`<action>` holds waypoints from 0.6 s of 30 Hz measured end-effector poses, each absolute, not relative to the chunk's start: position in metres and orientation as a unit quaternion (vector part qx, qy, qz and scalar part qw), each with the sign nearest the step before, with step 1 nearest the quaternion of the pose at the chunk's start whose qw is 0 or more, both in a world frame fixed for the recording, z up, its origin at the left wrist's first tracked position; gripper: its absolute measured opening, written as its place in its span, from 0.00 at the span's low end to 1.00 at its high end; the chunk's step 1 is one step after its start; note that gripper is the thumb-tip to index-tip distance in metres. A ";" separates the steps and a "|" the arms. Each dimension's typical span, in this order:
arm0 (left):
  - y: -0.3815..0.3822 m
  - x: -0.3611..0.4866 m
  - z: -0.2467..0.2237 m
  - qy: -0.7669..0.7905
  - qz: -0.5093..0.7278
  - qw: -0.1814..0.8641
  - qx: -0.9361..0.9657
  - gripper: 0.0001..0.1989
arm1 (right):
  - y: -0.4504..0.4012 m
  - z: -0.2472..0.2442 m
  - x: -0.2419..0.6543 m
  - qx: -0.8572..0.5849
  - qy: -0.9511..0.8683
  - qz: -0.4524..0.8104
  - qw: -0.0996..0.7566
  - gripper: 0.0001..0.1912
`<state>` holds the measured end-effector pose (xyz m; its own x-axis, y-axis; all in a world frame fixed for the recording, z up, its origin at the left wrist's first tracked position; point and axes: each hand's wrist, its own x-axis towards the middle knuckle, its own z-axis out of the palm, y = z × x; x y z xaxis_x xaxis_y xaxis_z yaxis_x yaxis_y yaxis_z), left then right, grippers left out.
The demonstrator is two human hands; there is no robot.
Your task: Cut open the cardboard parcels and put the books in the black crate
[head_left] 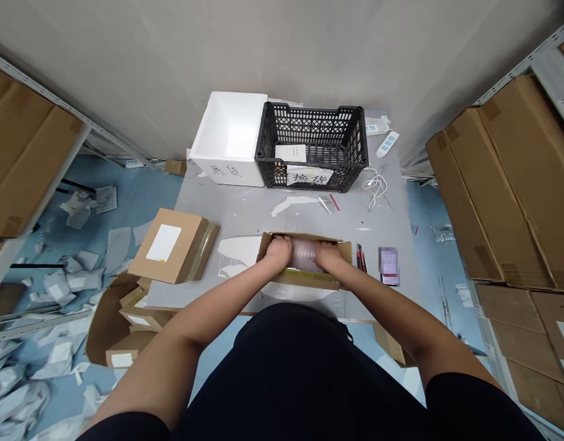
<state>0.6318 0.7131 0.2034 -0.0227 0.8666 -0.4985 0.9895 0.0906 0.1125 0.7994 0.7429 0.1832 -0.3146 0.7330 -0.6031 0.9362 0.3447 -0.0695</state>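
Open carton on desk, near your edge

Your left hand and right hand reach into the carton, at either side of a translucent wrapped item lying inside. Each grip is partly hidden, so I cannot tell whether it is closed. A phone lies on the desk, right of the carton.

The one view looks from the wearer's head, forward and steeply down, over a flat grey tabletop. It is set high enough to take in the whole worktop, with the plain pale-grey wall at twelve o'clock and the wearer's black-clothed torso, nearest the lens, at six. An open, oblong brown cardboard box lies just off centre, towards five o'clock.
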 end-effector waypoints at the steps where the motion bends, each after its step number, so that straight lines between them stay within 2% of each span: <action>1: 0.714 0.630 0.202 0.709 -0.131 0.241 0.650 0.21 | 0.743 0.183 0.800 0.532 0.783 -0.212 0.241 0.29; 5: 0.719 0.617 0.195 0.726 -0.104 0.294 0.613 0.25 | 0.740 0.184 0.803 0.531 0.781 -0.226 0.237 0.30; 9: 0.718 0.606 0.188 0.732 -0.067 0.319 0.598 0.24 | 0.741 0.184 0.804 0.532 0.775 -0.242 0.239 0.31; 18: 0.705 0.599 0.190 0.727 -0.041 0.299 0.616 0.25 | 0.742 0.185 0.808 0.532 0.781 -0.232 0.231 0.28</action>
<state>0.5991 0.7052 0.1896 -0.0612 0.8723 -0.4851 0.9209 0.2368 0.3097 0.8084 0.7419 0.1847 -0.3266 0.7239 -0.6078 0.9382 0.3261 -0.1158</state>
